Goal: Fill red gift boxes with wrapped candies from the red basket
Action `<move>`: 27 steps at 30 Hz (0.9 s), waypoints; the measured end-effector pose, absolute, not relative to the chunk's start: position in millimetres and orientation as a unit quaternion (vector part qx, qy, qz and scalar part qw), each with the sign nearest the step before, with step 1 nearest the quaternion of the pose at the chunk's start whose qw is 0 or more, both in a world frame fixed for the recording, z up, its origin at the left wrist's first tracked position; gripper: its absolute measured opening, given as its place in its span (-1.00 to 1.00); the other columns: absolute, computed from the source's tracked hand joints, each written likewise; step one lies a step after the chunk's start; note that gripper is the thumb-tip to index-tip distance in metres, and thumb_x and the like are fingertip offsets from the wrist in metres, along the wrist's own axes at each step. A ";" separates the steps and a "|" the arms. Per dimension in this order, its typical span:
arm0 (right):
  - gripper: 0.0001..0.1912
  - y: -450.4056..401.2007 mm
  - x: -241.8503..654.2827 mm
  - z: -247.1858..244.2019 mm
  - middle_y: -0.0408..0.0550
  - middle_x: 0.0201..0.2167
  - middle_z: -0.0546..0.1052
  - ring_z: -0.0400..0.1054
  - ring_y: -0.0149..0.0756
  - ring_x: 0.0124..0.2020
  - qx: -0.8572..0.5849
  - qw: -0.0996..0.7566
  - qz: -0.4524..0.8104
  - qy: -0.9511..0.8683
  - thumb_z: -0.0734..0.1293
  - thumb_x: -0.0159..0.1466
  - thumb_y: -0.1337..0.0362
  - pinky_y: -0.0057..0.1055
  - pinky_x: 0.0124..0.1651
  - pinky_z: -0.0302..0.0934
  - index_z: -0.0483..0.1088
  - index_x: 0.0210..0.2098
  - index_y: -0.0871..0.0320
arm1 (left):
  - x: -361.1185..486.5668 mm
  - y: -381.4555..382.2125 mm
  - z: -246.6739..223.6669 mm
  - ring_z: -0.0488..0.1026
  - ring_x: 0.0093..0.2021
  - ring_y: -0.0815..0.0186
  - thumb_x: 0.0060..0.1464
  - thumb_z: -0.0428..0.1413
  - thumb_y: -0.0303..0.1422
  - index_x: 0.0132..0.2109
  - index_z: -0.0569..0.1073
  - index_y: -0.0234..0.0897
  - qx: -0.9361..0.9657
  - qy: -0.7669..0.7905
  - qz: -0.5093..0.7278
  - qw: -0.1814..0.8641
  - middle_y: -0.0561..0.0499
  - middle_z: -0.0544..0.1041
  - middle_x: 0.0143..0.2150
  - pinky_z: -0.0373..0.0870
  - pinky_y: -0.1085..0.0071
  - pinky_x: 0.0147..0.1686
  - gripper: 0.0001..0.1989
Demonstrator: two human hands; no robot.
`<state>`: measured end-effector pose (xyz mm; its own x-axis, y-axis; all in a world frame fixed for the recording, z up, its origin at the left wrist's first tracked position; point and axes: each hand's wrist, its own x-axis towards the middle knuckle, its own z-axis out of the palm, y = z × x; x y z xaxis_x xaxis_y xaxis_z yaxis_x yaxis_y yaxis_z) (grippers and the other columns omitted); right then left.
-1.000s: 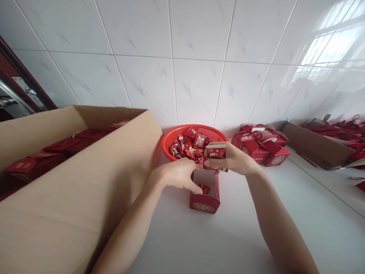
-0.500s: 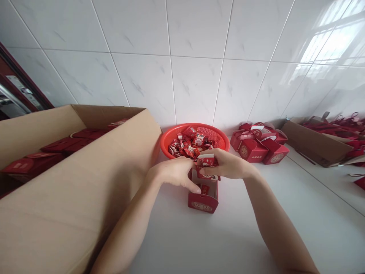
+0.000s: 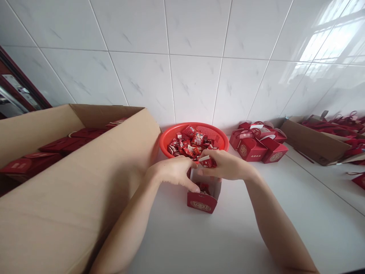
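Observation:
An open red box (image 3: 202,202) stands on the white table, with small red packets (image 3: 204,187) inside its near end. My left hand (image 3: 176,173) grips the box's left side, its thumb at the near wall. Over the far part of the box, my right hand (image 3: 224,165) holds a red packet (image 3: 207,162) with a white edge. Just behind both hands is a red plastic basket (image 3: 165,142) of wrapped sweets (image 3: 189,145).
A big cardboard carton (image 3: 119,167) with red boxes fills the left. Folded red gift boxes (image 3: 252,149) stand at the right, beside a low carton (image 3: 316,144) of red items. A tiled wall (image 3: 196,87) rises behind.
A larger red packet with white lettering has left my right hand, and more packets show inside the box. A smaller packet stays in that hand.

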<state>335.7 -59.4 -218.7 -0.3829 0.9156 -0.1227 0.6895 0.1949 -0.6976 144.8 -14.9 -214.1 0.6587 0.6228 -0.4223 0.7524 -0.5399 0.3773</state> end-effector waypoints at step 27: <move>-0.88 -47.2 346.5 -224.1 -0.15 -0.38 0.47 0.38 -0.34 -0.32 -0.387 0.208 0.447 -0.779 0.35 0.25 0.24 -0.41 -0.27 0.28 0.39 -0.28 0.16 | 144.6 -16.2 -215.4 0.44 -0.41 0.25 -0.20 0.28 0.03 -0.13 0.47 -0.20 0.867 0.400 -0.107 0.278 0.08 0.48 -0.39 0.26 0.41 -0.50 -0.46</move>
